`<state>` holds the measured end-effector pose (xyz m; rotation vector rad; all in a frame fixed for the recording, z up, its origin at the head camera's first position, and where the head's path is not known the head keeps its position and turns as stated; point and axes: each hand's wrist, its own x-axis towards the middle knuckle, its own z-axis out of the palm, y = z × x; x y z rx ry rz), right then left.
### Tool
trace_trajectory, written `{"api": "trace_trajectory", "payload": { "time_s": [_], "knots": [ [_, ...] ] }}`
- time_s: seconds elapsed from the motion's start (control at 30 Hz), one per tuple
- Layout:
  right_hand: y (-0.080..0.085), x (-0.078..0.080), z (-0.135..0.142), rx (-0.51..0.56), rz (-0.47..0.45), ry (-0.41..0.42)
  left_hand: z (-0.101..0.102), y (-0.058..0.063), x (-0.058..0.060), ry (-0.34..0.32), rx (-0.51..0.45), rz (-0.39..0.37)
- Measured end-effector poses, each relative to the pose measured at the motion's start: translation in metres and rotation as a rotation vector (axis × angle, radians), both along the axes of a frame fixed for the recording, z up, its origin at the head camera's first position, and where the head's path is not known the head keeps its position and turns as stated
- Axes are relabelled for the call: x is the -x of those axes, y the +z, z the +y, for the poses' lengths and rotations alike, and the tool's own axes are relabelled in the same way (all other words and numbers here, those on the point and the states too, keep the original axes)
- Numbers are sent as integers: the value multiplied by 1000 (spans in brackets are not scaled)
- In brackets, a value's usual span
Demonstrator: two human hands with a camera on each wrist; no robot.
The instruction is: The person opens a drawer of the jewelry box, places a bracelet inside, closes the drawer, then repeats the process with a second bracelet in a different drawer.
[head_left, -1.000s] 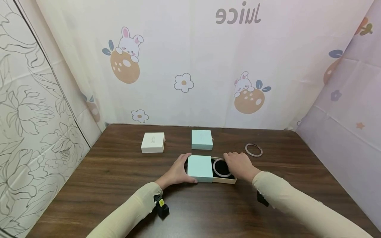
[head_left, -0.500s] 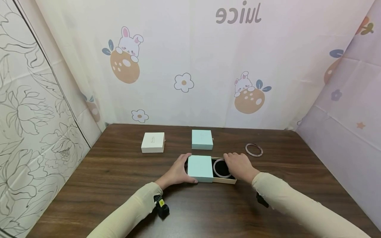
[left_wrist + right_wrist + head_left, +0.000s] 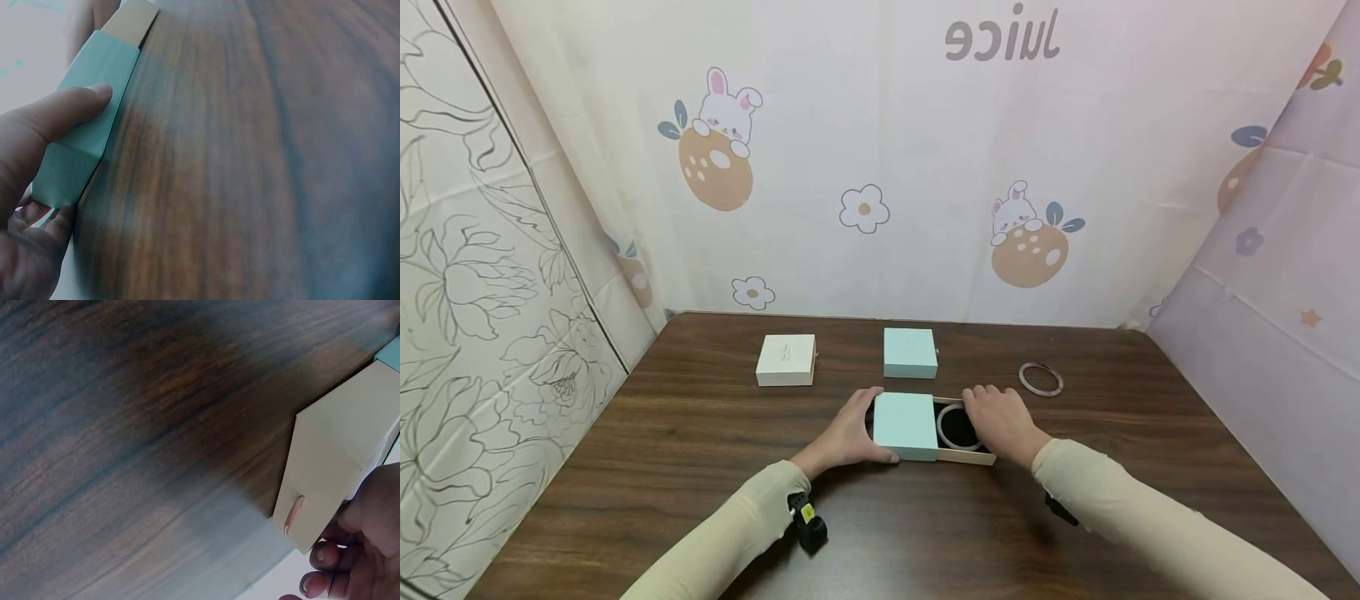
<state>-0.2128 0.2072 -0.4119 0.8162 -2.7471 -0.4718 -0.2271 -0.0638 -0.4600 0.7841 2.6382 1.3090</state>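
Note:
On the table lies a mint-green sliding gift box [image 3: 905, 425] with its cream drawer [image 3: 966, 457] pulled out to the right. My left hand [image 3: 846, 432] grips the box sleeve from its left end, thumb on the near side [image 3: 84, 115] and fingers round the far side. A pale ring-shaped bangle [image 3: 949, 443] lies on the drawer's black lining. My right hand [image 3: 1002, 421] is over the drawer's right end, holding the bangle's right edge, which it hides. In the right wrist view, its fingers [image 3: 325, 556] curl beside the drawer end with the small pull tab [image 3: 292, 515].
Behind the open box stands a second mint box [image 3: 910, 352], and a cream box [image 3: 786, 360] sits to its left; both are closed. Another bangle [image 3: 1041, 380] lies on the brown wooden table [image 3: 895, 533] at the back right. A printed curtain [image 3: 925, 150] hangs behind the table.
The bangle in the drawer has shifted slightly toward the near side, and my right hand has edged a little left. My left hand and the box stay in place.

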Motion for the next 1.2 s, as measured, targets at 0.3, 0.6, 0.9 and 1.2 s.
{"api": "trace_trajectory", "payload": {
  "time_s": [0.3,0.6,0.9,1.2],
  "knots": [
    [-2,-1,-1,-39,43,21,0,1,-1,-1,-5,1],
    [2,-1,-1,31,37,-3,0,3,-2,5,-4,4],
    [17,-1,26,445,-260,-201,1,2,-2,0,-5,6],
    [14,-12,43,757,-616,-364,1,2,-2,4,4,4]
  ]
}}
